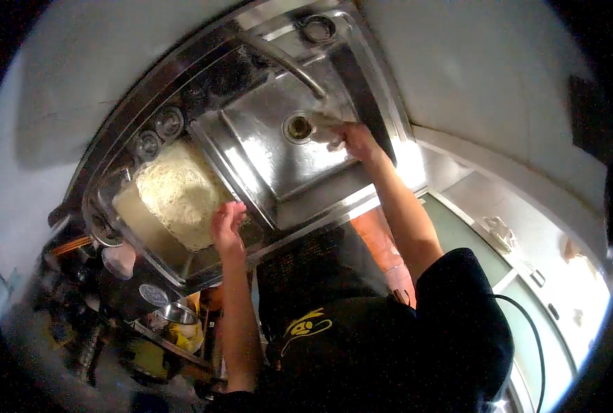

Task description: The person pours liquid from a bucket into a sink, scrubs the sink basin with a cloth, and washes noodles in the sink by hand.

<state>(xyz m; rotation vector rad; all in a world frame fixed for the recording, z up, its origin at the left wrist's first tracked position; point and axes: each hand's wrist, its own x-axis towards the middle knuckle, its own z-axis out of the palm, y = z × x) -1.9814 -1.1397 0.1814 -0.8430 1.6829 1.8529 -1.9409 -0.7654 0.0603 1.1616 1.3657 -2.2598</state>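
Observation:
My left hand (230, 226) is over the right edge of the left sink basin, its fingers loosely bent and apart, with nothing visible in them. Beside those fingers, a pale, stringy mass that looks like noodles (182, 193) fills much of that basin; its exact kind is unclear. My right hand (359, 142) reaches into the right basin (251, 134), its fingers closed. A blurred whitish thing (328, 132) extends from them toward the drain (298, 127); I cannot make out what it is. The faucet (289, 65) hangs above this hand.
Two round metal pieces (158, 132) sit on the ledge behind the left basin. A metal divider (234, 172) separates the basins. Left of the sink are a pinkish container (119, 260) and a metal bowl (179, 313). A wall rises behind the sink.

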